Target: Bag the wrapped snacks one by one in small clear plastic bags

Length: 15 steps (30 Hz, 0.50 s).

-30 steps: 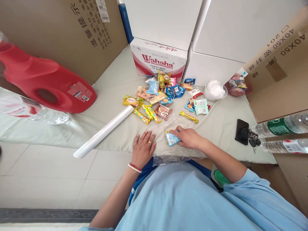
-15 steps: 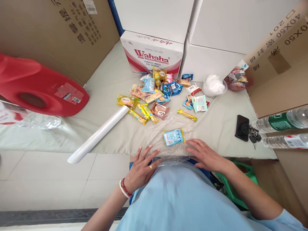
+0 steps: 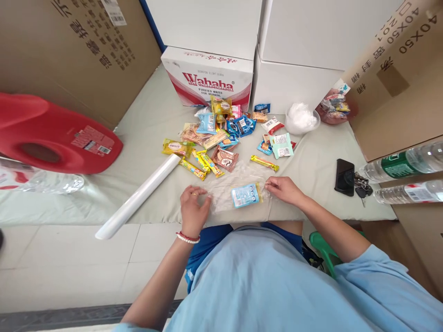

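Note:
A blue-and-yellow snack packet (image 3: 245,195) lies on a sheet of clear plastic film (image 3: 221,202) near the table's front edge. At the film's right side, my right hand (image 3: 285,190) pinches its edge between thumb and fingertips. My left hand (image 3: 194,210), wearing a ring and bracelets, rests by the film's left edge with its fingers bent and thumb apart. Beyond the film, a heap of wrapped snacks (image 3: 224,161) spreads across the cloth, and a single yellow stick packet (image 3: 264,163) lies nearer my right hand.
A white plastic roll (image 3: 138,196) juts over the front edge at left, beside a red jug (image 3: 62,138). A Wahaba-style water carton (image 3: 211,83) stands behind the snacks. To the right are a bowl with a white bag (image 3: 302,119), a phone (image 3: 344,177), keys (image 3: 363,186) and water bottles (image 3: 401,166).
Both hands have moved forward from the film's near edge to its sides. My right hand has closed on the film's edge. The film's near part, formerly gathered at my body, now lies on the table.

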{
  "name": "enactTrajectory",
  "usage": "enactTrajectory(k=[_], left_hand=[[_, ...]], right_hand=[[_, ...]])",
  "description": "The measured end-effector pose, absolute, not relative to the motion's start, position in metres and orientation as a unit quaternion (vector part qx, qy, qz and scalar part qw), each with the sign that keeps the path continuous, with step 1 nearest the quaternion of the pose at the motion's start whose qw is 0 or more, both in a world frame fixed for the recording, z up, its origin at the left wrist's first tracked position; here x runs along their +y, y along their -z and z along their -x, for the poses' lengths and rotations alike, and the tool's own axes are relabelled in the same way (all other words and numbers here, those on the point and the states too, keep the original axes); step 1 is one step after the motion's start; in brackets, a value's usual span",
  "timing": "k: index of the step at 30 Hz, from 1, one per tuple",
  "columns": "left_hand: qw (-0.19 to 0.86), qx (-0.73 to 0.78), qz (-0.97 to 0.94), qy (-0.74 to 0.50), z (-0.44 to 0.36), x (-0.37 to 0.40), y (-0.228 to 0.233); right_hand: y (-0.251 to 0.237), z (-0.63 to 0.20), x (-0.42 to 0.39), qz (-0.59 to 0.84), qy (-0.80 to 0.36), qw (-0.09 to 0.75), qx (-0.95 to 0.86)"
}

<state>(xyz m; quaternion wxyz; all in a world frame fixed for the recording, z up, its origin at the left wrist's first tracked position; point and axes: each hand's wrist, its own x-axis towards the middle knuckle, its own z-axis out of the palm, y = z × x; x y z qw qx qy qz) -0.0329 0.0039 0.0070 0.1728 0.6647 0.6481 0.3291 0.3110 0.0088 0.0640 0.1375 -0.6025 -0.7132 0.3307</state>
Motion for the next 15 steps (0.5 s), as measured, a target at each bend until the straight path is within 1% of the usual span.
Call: enactTrajectory(k=[3, 5, 6, 8, 10, 13, 15], left_hand=[[0.079, 0.674, -0.630, -0.377, 0.032, -0.002, -0.021], [0.006, 0.649, -0.635, -0.419, 0.030, -0.013, -0.038], [-0.011, 0.618, -0.659, -0.428, 0.027, -0.020, -0.046], [0.006, 0.531, -0.748, -0.398, 0.013, -0.030, -0.060], [0.069, 0.455, -0.836, -0.299, -0.008, -0.032, -0.066], [0.117, 0.434, -0.876, -0.173, -0.040, -0.020, -0.062], [0.119, 0.439, -0.880, -0.138, -0.053, -0.010, -0.054]], right_hand=[[-0.055, -0.309, 0.015, 0.643, -0.324, 0.090, -0.688], [-0.055, -0.309, 0.017, 0.650, -0.318, 0.065, -0.687], [-0.057, -0.310, 0.018, 0.650, -0.313, 0.052, -0.690], [-0.065, -0.312, 0.023, 0.645, -0.276, 0.036, -0.712], [-0.076, -0.311, 0.032, 0.630, -0.210, 0.051, -0.746], [-0.090, -0.298, 0.056, 0.587, -0.145, 0.099, -0.790], [-0.091, -0.280, 0.076, 0.554, -0.145, 0.090, -0.815]])
